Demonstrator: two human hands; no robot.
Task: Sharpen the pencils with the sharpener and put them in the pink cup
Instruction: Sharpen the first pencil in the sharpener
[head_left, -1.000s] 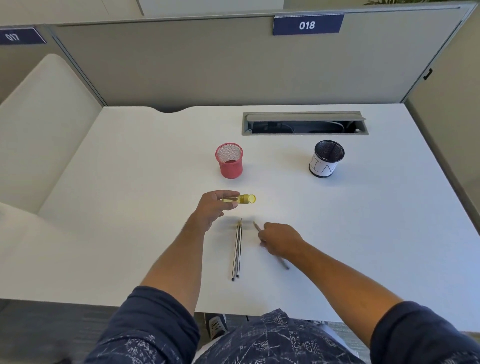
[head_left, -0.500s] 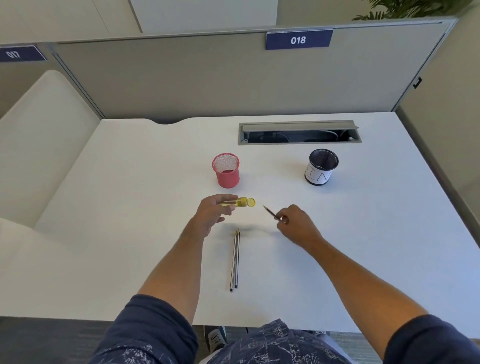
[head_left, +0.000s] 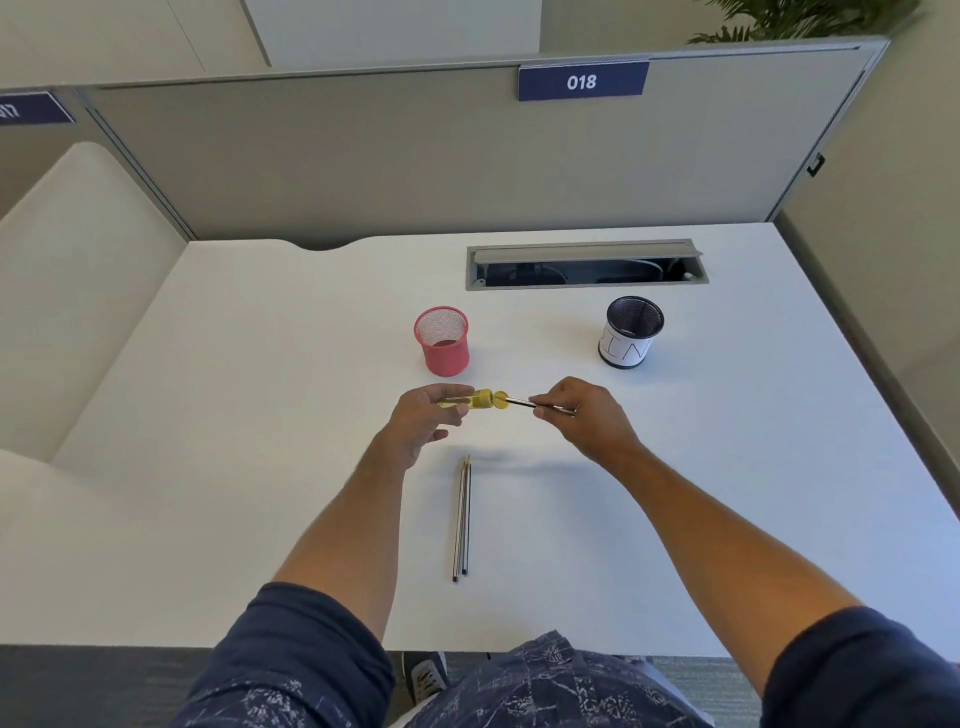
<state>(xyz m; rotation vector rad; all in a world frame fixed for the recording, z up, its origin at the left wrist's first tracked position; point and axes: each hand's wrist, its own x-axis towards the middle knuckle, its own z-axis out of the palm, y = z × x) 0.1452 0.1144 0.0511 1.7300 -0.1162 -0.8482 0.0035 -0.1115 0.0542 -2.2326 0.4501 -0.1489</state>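
My left hand (head_left: 423, 418) holds a yellow sharpener (head_left: 480, 400) level above the white desk (head_left: 260, 467), its mouth pointing right. My right hand (head_left: 582, 413) grips a dark pencil (head_left: 519, 402) whose tip meets the sharpener's mouth. Two more pencils (head_left: 462, 519) lie side by side on the desk below my hands, tips pointing away from me. The pink mesh cup (head_left: 443, 340) stands upright just beyond my left hand; I see no pencil in it.
A black mesh cup with a white label (head_left: 629, 332) stands to the right of the pink one. An open cable slot (head_left: 587, 265) sits near the desk's back edge. Grey partition panels (head_left: 363, 156) close off the back.
My right hand lifted a pencil off the desk and brought it left to the sharpener's mouth. My left hand kept the sharpener near the same spot. The camera view tilted up.
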